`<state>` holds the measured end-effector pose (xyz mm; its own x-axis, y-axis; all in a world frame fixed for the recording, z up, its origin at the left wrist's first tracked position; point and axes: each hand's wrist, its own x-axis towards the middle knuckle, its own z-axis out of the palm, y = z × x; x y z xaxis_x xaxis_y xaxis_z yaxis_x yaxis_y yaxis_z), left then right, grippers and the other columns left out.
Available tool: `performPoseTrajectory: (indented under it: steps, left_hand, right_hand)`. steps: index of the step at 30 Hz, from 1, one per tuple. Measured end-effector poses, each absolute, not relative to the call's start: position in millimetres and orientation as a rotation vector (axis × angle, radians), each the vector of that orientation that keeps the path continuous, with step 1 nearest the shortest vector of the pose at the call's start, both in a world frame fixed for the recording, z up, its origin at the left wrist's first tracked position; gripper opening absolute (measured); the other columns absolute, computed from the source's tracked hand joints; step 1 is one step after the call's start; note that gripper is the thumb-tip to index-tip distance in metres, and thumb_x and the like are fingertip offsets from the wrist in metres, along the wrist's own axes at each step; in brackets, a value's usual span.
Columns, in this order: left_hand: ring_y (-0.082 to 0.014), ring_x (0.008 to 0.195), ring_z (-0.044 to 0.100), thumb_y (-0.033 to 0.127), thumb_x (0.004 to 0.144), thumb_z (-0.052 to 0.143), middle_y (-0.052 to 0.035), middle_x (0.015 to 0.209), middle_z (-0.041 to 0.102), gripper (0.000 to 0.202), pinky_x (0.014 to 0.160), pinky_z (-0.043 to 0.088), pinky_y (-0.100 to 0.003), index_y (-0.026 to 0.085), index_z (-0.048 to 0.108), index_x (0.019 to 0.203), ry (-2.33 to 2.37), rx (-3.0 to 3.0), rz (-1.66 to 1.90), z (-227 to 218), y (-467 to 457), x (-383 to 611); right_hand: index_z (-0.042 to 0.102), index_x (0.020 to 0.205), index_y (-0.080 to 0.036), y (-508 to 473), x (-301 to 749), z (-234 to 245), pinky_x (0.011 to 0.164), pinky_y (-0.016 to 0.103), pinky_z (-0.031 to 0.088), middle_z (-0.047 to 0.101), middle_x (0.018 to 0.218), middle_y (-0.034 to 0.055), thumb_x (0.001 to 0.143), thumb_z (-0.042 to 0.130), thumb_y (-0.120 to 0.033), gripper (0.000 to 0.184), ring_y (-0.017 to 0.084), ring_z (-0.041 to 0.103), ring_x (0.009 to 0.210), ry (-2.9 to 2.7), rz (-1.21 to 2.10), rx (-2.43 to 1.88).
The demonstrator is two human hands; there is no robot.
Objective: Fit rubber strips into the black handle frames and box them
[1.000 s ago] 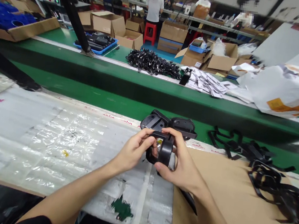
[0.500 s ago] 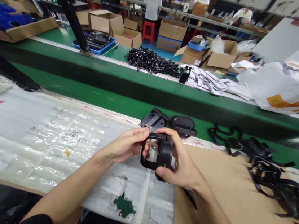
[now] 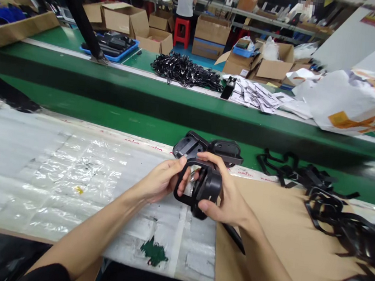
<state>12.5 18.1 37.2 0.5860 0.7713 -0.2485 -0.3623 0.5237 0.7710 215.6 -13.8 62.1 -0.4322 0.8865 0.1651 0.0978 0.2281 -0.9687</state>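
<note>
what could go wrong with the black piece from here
The piece might slip: the left hand holds just its thin rim. The right hand could knock the black parts lying just beyond. If set down, the piece might catch on the tear.

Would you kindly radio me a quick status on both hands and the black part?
Left hand and right hand both gripping black part. Part held above the tabletop. Two black pieces beyond; no obstruction seen between hands.
</note>
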Motion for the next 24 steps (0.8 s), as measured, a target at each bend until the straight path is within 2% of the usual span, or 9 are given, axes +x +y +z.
performPoseTrajectory:
  steps: [3,7,9,11,14,17,20,22,24]
  left_hand:
    - [-0.0106,0.046,0.054,0.068,0.085,0.075,0.0003,0.05,0.056,0.057,0.05,0.043,-0.021,0.015,0.06,0.069,0.624,0.732,0.757,34.2,20.0,12.6]
    - [-0.013,0.059,0.062,0.064,0.085,0.078,-0.0016,0.063,0.064,0.05,0.063,0.052,-0.024,0.015,0.066,0.082,0.512,0.673,0.766,32.2,17.5,18.5]
    - [-0.0141,0.065,0.065,0.062,0.086,0.078,-0.0039,0.068,0.068,0.049,0.068,0.054,-0.024,0.014,0.068,0.086,0.5,0.71,0.766,32.7,15.7,20.0]
    - [-0.0142,0.065,0.066,0.062,0.087,0.077,-0.0044,0.066,0.069,0.05,0.068,0.053,-0.024,0.014,0.068,0.084,0.512,0.746,0.761,33.6,14.9,19.0]
    - [-0.0113,0.054,0.06,0.061,0.088,0.077,-0.0009,0.056,0.063,0.049,0.06,0.049,-0.021,0.015,0.063,0.077,0.527,0.769,0.738,35.5,16.5,13.7]
    - [-0.0116,0.052,0.059,0.06,0.088,0.077,0.0001,0.056,0.062,0.047,0.058,0.049,-0.022,0.016,0.062,0.081,0.508,0.826,0.703,37.5,19.5,7.8]
    - [-0.0145,0.054,0.06,0.069,0.083,0.075,-0.0001,0.063,0.065,0.054,0.057,0.049,-0.026,0.018,0.064,0.096,0.503,0.886,0.715,39.3,20.0,6.8]
    - [-0.0115,0.049,0.05,0.076,0.082,0.071,0.003,0.057,0.055,0.059,0.051,0.041,-0.023,0.018,0.063,0.089,0.602,0.892,0.756,40.4,18.9,8.6]
    - [-0.0076,0.046,0.035,0.075,0.082,0.07,0.0059,0.053,0.042,0.06,0.046,0.028,-0.022,0.018,0.055,0.072,0.749,0.918,0.794,40.7,18.2,10.1]
  right_hand:
    - [0.038,0.15,-0.024,-11.5,215.5,57.5,0.097,0.046,0.057,0.062,0.121,0.0121,0.085,0.08,-0.058,0.084,0.032,0.065,0.117,-1.664,1.375,-0.899]
    - [0.039,0.145,-0.03,-7.6,219.5,53.0,0.084,0.042,0.058,0.061,0.107,0.0053,0.085,0.078,-0.065,0.079,0.025,0.069,0.09,-1.515,1.456,-0.909]
    - [0.039,0.145,-0.03,-6.9,221.1,52.0,0.082,0.042,0.058,0.061,0.106,0.0051,0.084,0.077,-0.067,0.081,0.025,0.068,0.088,-1.497,1.429,-0.938]
    - [0.039,0.146,-0.03,-7.4,221.9,51.9,0.083,0.042,0.059,0.063,0.108,0.0065,0.083,0.077,-0.07,0.083,0.027,0.069,0.092,-1.509,1.403,-0.952]
    - [0.039,0.147,-0.028,-9.9,221.6,53.9,0.087,0.045,0.058,0.064,0.115,0.0097,0.084,0.075,-0.071,0.084,0.031,0.07,0.102,-1.571,1.393,-0.937]
    - [0.037,0.148,-0.027,-13.1,217.1,58.1,0.096,0.049,0.057,0.064,0.127,0.0132,0.088,0.074,-0.062,0.079,0.034,0.067,0.117,-1.667,1.317,-0.918]
    - [0.036,0.154,-0.026,-16.6,207.2,62.7,0.115,0.052,0.048,0.055,0.147,0.0151,0.083,0.081,-0.042,0.085,0.036,0.055,0.139,-1.876,1.093,-0.981]
    - [0.031,0.161,-0.027,-20.1,201.9,66.1,0.124,0.052,0.039,0.044,0.16,0.0151,0.079,0.085,-0.038,0.098,0.035,0.042,0.152,-2.029,0.966,-1.05]
    - [0.019,0.167,-0.028,-25.8,203.7,70.4,0.128,0.052,0.034,0.03,0.171,0.0147,0.078,0.088,-0.048,0.114,0.034,0.029,0.16,-2.128,0.917,-1.118]
